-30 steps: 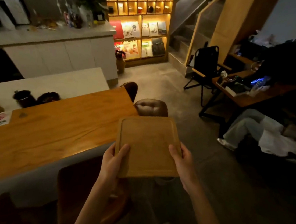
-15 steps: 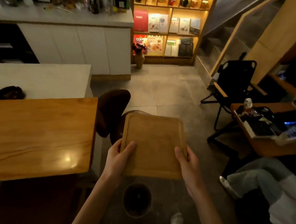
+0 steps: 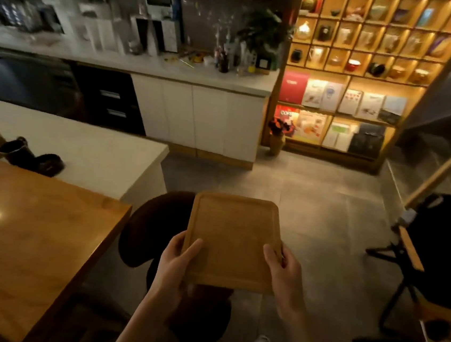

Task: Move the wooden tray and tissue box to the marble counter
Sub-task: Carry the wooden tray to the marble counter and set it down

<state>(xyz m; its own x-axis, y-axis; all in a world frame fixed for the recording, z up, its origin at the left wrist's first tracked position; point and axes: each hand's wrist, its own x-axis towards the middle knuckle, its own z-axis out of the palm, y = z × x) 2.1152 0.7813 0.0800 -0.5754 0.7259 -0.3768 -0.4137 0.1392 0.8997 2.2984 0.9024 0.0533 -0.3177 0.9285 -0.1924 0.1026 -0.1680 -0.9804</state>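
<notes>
The wooden tray (image 3: 232, 238), square with rounded corners and a raised rim, is held level in the air in front of me. My left hand (image 3: 174, 263) grips its near left edge with the thumb on top. My right hand (image 3: 283, 271) grips the near right edge the same way. The tray is empty. A pale marble counter (image 3: 87, 153) lies ahead on the left, beyond the wooden table (image 3: 25, 233). No tissue box can be made out.
Dark round stools (image 3: 151, 227) stand under the tray by the table's end. Two dark cups (image 3: 31, 156) sit on the marble counter. A long back counter (image 3: 174, 68) holds appliances and bottles. Lit shelves (image 3: 359, 73) fill the right wall. A black folding chair (image 3: 416, 246) stands right.
I have walked forward past the table's end and the view has tilted up toward the back counter. The tray stays in both hands, held the same way.
</notes>
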